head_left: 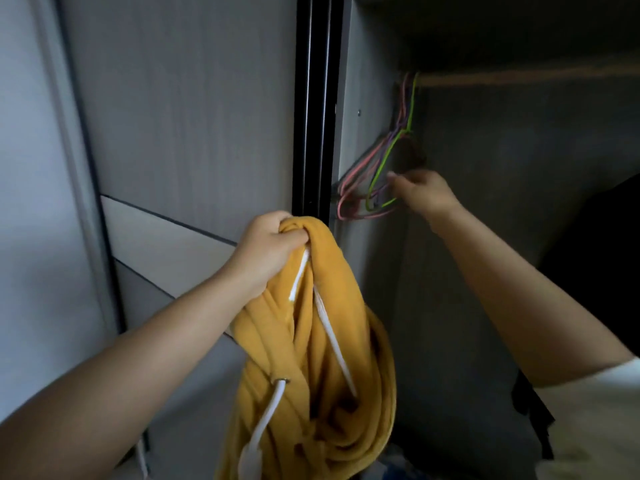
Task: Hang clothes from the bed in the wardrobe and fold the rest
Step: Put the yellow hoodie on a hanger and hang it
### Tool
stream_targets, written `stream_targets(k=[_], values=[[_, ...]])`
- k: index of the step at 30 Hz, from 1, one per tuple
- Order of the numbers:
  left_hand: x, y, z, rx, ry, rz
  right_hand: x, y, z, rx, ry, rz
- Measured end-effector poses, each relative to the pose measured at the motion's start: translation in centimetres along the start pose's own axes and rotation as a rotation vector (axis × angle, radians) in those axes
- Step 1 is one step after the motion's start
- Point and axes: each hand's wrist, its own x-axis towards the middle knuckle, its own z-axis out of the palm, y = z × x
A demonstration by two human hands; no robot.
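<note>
Left of the wardrobe's dark door track (313,105), you face the grey sliding door (180,109), with a paler band (162,233) running slantwise across it and a light wall (24,168) at the far edge of the view.

Your left hand (268,249) is raised in front of that door, just left of the track, with its fingers curled tight round a bunched fold of the mustard-yellow hoodie (311,358). That garment hangs straight down from your fist in thick twisted folds, crossing the lower part of the track and reaching the bottom edge of the view. Its white drawstrings (332,341) trail down the cloth, and one passes through a metal eyelet (283,380) low on the front.

Right of the track, inside the open wardrobe, a bundle of thin wire hangers (372,181) in pink, purple and green hangs from the rail (519,77), close against the wardrobe's side panel (360,140). Your right hand (420,194) reaches into the dim interior, and its fingertips (393,176) are at the lower loops of the hangers, touching or nearly so. Motion blur and shade hide the fingers, so you cannot tell whether they pinch a hanger or only brush it.

Further right of the track, something dark (602,258) hangs deep in the wardrobe, and your pale sleeve (595,396) shows at the lower right corner.
</note>
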Motion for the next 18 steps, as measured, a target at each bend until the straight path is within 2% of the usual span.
stream_targets(k=[4,6,8,11,14,18], values=[[1.3,0.0,-0.7,0.157,0.012,0.093,4.3,-1.7,2.4,0.242,-0.006,0.098],[1.8,-0.1,-1.0,0.216,0.034,0.138,5.6,-1.6,3.4,0.274,0.016,0.157],[2.5,-0.4,-1.0,0.244,0.042,0.14,6.4,-1.6,4.0,0.274,0.037,0.221],[3.7,-1.0,-0.9,0.271,0.04,0.094,6.2,-1.9,4.4,0.357,-0.03,0.32],[4.4,-0.8,-0.5,0.359,0.069,0.088,6.1,-1.9,4.8,0.277,-0.07,0.322],[4.7,-0.5,-0.2,0.434,0.048,0.128,6.9,-1.5,5.3,0.174,0.036,0.275]])
